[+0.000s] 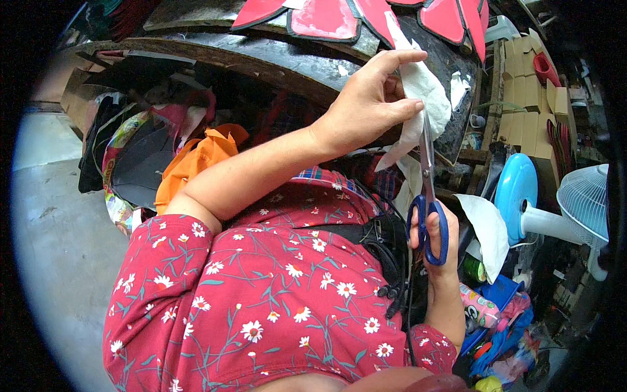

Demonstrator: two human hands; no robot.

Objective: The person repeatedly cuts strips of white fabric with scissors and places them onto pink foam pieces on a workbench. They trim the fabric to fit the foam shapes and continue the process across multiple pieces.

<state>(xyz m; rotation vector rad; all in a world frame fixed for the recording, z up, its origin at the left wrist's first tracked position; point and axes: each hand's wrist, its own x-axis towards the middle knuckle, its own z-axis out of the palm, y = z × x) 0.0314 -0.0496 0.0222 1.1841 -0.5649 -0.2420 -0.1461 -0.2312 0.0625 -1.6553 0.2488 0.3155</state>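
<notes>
My left hand (366, 101) pinches a thin white sheet (428, 91), cloth or paper, between thumb and fingers above the bench edge. A strip of it hangs down below the hand. My right hand (445, 238) is closed round the blue handles of a pair of scissors (426, 163), fingers through the loops. Their blades point up and reach the sheet beside my left thumb. Whether the blades are parted cannot be told, as the tips are against the sheet. Several red pieces with black edging (323, 18) lie on the dark bench beyond my left hand.
The dark worktop (281, 65) curves across the top. Orange cloth (196, 160) and a colourful bag (124, 157) lie at left. On the right are a blue-and-white fan (516, 196), another white sheet (486, 232), cardboard boxes (522, 91) and colourful scraps (509, 346). Black cables hang at my waist.
</notes>
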